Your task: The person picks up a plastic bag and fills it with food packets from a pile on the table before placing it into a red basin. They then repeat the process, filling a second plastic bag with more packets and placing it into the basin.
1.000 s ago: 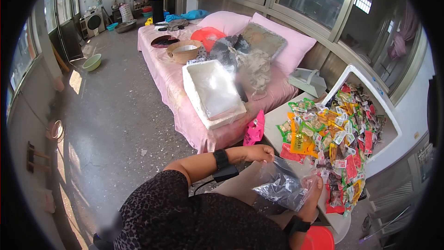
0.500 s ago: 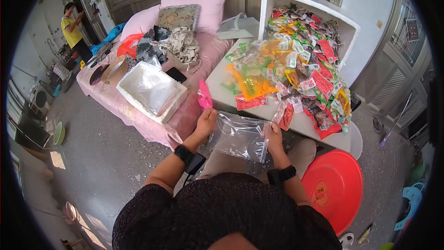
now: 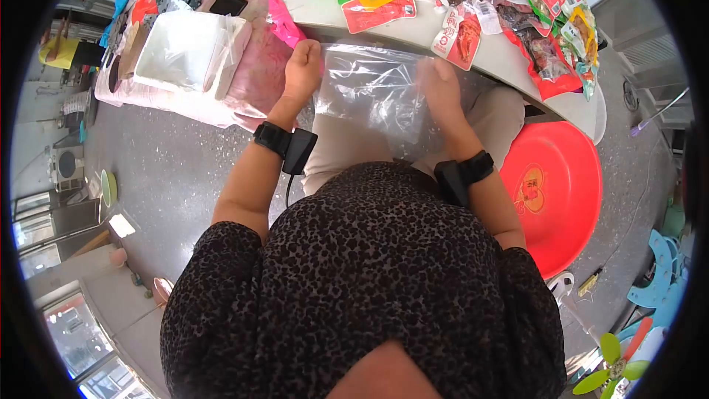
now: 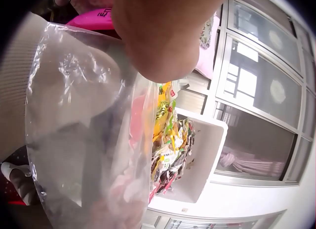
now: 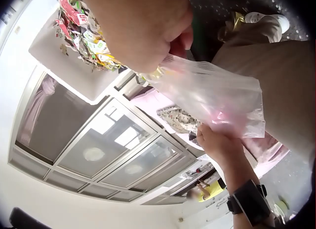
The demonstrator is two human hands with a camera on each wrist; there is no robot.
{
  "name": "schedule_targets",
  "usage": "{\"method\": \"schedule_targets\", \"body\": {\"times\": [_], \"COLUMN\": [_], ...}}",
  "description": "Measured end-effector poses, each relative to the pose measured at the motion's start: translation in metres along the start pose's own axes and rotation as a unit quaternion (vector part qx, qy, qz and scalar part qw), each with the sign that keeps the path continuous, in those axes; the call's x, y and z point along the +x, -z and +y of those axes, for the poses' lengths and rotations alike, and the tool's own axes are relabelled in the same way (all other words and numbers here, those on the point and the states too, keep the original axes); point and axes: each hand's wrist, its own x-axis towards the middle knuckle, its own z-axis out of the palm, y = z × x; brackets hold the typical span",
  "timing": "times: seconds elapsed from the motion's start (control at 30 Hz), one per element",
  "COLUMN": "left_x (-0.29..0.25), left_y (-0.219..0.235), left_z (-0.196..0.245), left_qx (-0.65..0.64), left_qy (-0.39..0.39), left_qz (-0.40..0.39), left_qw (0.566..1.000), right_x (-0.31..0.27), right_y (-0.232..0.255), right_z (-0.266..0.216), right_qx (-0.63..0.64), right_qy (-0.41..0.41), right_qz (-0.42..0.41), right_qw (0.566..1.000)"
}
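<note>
A clear plastic bag (image 3: 369, 89) stretches between my two hands above the lap. My left hand (image 3: 303, 70) grips one end with curled fingers, and my right hand (image 3: 441, 92) pinches the other end. In the left wrist view the bag (image 4: 84, 120) hangs as a wide see-through sheet, with nothing seen inside it. From the right wrist, the bag (image 5: 212, 96) runs from my right hand (image 5: 148, 36) across to my left hand (image 5: 219, 145). Just beyond the bag, small snack packets (image 3: 461, 37) lie on the white table (image 3: 317, 4).
A red plastic basin (image 3: 561, 199) stands on the floor to the right. On the pink-covered bed (image 3: 258, 81) at the left are a white foam box (image 3: 181, 52) and a phone (image 3: 229, 4). A bright pink packet (image 3: 283, 21) sits by the table corner.
The view has turned right and tipped down. The bag, crumpled between the hands a second ago, is now spread out. Both hands have kept hold of it.
</note>
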Motion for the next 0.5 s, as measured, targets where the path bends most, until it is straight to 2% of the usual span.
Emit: {"method": "schedule_targets", "body": {"times": [0.03, 0.13, 0.23, 0.33, 0.4, 0.5], "left_x": [0.005, 0.016, 0.026, -0.001, -0.024, -0.049], "left_y": [-0.003, -0.007, -0.010, -0.021, -0.034, -0.053], "left_z": [0.005, 0.011, 0.023, 0.075, 0.093, 0.112], "left_qx": [-0.005, 0.015, 0.128, 0.114, 0.095, 0.110], "left_qy": [0.020, -0.006, -0.085, -0.124, -0.160, -0.205], "left_qz": [-0.006, -0.008, 0.056, -0.022, -0.134, -0.179], "left_qw": [1.000, 1.000, 0.987, 0.985, 0.973, 0.956], "right_x": [0.000, 0.005, 0.009, 0.014, 0.019, 0.029], "right_y": [0.002, 0.008, 0.014, 0.014, 0.008, 0.003], "right_z": [0.000, -0.003, -0.006, -0.007, -0.008, 0.005], "right_qx": [0.017, 0.065, 0.067, 0.112, 0.140, 0.134], "right_qy": [-0.011, -0.047, -0.074, -0.085, -0.079, -0.075], "right_qz": [0.008, 0.017, 0.011, 0.025, 0.041, 0.024], "right_qw": [1.000, 0.997, 0.995, 0.990, 0.986, 0.988]}}
